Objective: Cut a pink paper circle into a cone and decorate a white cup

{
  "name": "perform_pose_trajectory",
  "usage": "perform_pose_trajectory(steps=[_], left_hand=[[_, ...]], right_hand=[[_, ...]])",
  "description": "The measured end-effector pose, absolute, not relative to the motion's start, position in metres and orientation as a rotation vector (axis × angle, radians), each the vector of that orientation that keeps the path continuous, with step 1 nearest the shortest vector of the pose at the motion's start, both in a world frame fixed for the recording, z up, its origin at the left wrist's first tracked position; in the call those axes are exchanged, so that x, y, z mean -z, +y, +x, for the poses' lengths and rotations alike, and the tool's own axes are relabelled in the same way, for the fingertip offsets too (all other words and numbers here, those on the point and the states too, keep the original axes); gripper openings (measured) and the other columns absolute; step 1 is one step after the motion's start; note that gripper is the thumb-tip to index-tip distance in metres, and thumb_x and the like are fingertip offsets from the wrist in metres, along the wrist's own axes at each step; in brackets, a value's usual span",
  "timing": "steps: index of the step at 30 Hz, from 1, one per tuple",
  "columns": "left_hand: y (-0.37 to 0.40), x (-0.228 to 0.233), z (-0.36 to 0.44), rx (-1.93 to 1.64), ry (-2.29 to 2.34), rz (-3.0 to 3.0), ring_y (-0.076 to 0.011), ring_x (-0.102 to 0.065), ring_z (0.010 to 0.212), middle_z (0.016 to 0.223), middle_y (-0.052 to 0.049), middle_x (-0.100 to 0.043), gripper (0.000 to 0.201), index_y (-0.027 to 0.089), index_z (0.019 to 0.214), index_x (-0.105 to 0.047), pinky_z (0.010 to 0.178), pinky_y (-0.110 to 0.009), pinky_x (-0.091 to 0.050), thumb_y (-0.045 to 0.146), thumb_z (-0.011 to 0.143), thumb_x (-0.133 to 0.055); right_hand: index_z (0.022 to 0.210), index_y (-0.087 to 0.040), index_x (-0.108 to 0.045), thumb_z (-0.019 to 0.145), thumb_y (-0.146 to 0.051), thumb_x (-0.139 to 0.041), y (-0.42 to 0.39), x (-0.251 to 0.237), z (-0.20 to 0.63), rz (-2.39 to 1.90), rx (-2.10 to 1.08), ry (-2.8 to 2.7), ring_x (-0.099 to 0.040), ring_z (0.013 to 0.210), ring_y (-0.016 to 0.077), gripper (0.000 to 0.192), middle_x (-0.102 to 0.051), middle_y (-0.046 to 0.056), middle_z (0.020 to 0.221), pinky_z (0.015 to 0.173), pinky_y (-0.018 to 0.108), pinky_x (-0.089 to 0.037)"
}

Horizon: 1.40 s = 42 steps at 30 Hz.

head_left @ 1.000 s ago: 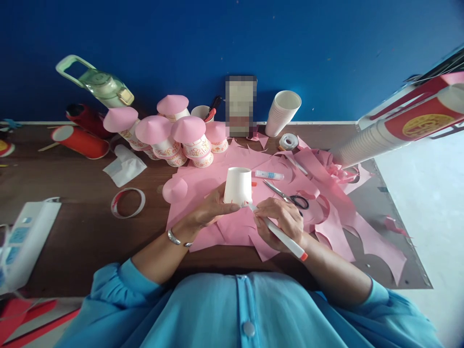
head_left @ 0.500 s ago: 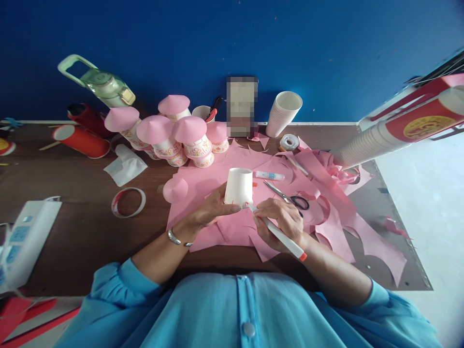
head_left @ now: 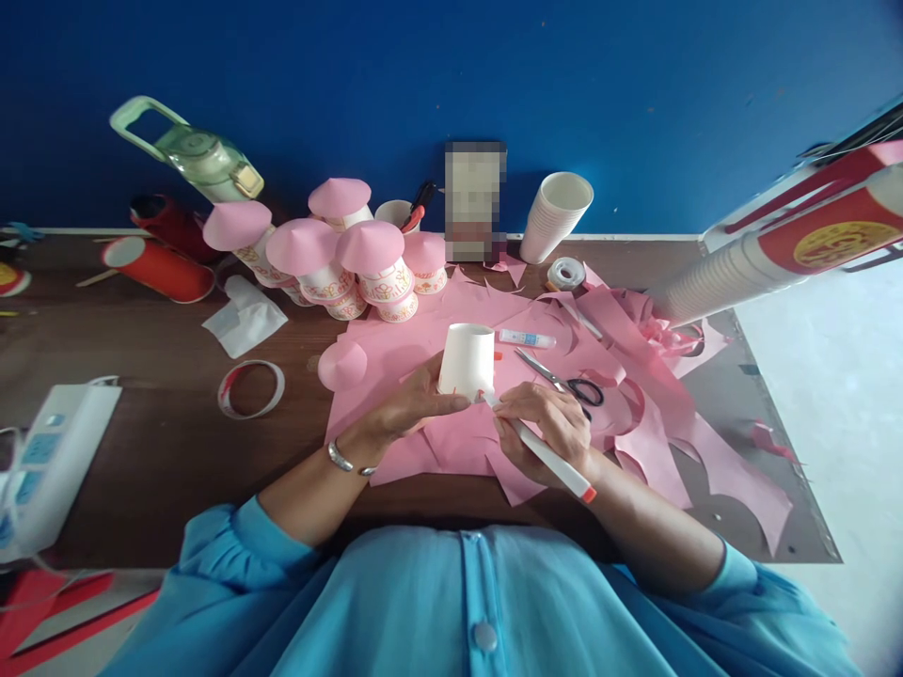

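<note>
My left hand (head_left: 418,402) is closed around a white paper cup (head_left: 468,359) and holds it in front of me over pink paper. Small red strokes show along the cup's edge nearest me. In my right hand (head_left: 546,425) is a white marker pen (head_left: 554,460) with a red end cap. Its tip meets the cup near the marks, close to my left thumb. Beyond the hands lie a glue stick (head_left: 527,338) and open scissors (head_left: 561,381). Decorated cups with pink cone roofs (head_left: 371,249) stand to the left, beside a loose pink cone (head_left: 342,366).
Pink paper scraps (head_left: 734,480) cover the right side. A white cup stack (head_left: 557,216) and a phone (head_left: 474,202) stand by the blue wall. Left are a tape roll (head_left: 251,389), a tissue (head_left: 245,320), a red cup (head_left: 156,271), a green bottle (head_left: 204,165) and a power strip (head_left: 53,465).
Both hands stay almost in place, with the pen tip still at the cup's edge. The view has shifted slightly.
</note>
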<state>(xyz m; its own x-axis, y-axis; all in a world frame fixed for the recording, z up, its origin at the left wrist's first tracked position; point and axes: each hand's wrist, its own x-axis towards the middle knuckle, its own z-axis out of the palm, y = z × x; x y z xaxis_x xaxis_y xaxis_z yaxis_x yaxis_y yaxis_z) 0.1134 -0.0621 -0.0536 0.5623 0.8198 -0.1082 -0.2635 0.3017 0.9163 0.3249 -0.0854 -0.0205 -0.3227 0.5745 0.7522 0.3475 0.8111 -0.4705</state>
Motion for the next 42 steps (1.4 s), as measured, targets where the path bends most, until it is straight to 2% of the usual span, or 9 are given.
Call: perform_pose_trajectory(steps=[9,16,23,29,35,42], left_hand=[[-0.062,0.053,0.113,-0.785,0.647,1.014,-0.0244,-0.066,0.105,0.117,-0.01,-0.074,0.038,0.018,0.113,-0.072,0.09,-0.034,-0.051,0.033,0.081,-0.086],[-0.062,0.051,0.114,-0.782,0.648,0.982,-0.023,-0.066,0.1,0.111,-0.008,-0.074,0.04,0.018,0.114,-0.071,0.087,-0.033,-0.051,0.032,0.08,-0.087],[-0.064,0.043,0.116,-0.768,0.651,0.932,-0.0218,-0.064,0.097,0.109,-0.007,-0.071,0.054,0.02,0.127,-0.066,0.085,-0.033,-0.05,0.036,0.08,-0.088],[-0.064,0.041,0.116,-0.774,0.629,0.962,-0.0195,-0.063,0.096,0.107,-0.006,-0.07,0.039,0.018,0.112,-0.07,0.085,-0.031,-0.05,0.035,0.081,-0.087],[-0.064,0.045,0.115,-0.795,0.649,0.949,-0.026,-0.067,0.108,0.121,-0.01,-0.073,0.053,0.02,0.124,-0.069,0.088,-0.034,-0.051,0.038,0.078,-0.09],[-0.064,0.049,0.116,-0.82,0.653,0.954,-0.0312,-0.067,0.122,0.132,-0.014,-0.072,0.06,0.021,0.136,-0.066,0.095,-0.037,-0.054,0.031,0.08,-0.087]], right_hand=[[0.103,-0.02,-0.062,0.087,-0.002,-0.063,-0.085,0.02,0.324,-0.684,-0.285,-1.941,-0.071,0.062,0.0149,0.024,-0.071,0.001,0.074,0.058,0.023,-0.059],[0.105,-0.021,-0.063,0.09,-0.004,-0.062,-0.085,0.02,0.323,-0.684,-0.283,-1.932,-0.072,0.061,0.0148,0.023,-0.072,0.001,0.075,0.057,0.024,-0.06],[0.104,-0.02,-0.063,0.09,-0.004,-0.062,-0.084,0.02,0.325,-0.69,-0.25,-1.941,-0.073,0.064,0.0152,0.021,-0.072,0.002,0.075,0.06,0.024,-0.061],[0.104,-0.02,-0.062,0.091,-0.004,-0.062,-0.085,0.019,0.325,-0.694,-0.237,-1.948,-0.072,0.063,0.0153,0.02,-0.07,0.001,0.074,0.059,0.024,-0.061],[0.103,-0.02,-0.062,0.089,-0.003,-0.062,-0.085,0.02,0.324,-0.691,-0.241,-1.942,-0.071,0.063,0.0149,0.021,-0.07,0.001,0.073,0.06,0.024,-0.06],[0.102,-0.018,-0.063,0.086,-0.001,-0.062,-0.086,0.018,0.325,-0.659,-0.291,-1.926,-0.073,0.064,0.016,0.024,-0.072,0.002,0.075,0.059,0.024,-0.06]])
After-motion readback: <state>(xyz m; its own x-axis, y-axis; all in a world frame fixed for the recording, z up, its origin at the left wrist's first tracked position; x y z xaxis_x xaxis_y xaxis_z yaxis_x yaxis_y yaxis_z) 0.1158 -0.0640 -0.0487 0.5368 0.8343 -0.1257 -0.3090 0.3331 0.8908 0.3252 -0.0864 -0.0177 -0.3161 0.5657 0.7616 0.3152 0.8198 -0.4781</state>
